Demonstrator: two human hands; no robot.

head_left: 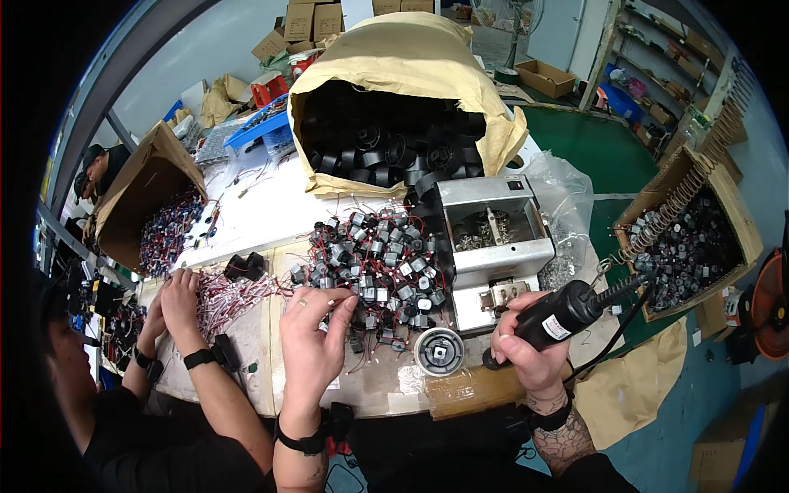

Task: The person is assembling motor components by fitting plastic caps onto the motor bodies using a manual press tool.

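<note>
My right hand (530, 349) is wrapped round a black electric screwdriver (555, 316) that hangs from a coiled spring. At the edge of a heap of small metal motors (378, 263) with red wires is my left hand (315, 329). Its thumb and forefinger are pinched together, and what they hold, if anything, is too small to make out. Between my hands a round metal fixture (440, 352) with a dark part inside stands on the table. Beyond the screwdriver sits a grey metal screw feeder (493, 234) with loose screws in its tray.
A large yellow sack (394, 49) of black round housings lies behind the motors. Cartons of parts stand at left (156, 156) and right (740, 222). To my left, a co-worker's hands (177, 304) are over a pile of red and white wires (238, 304).
</note>
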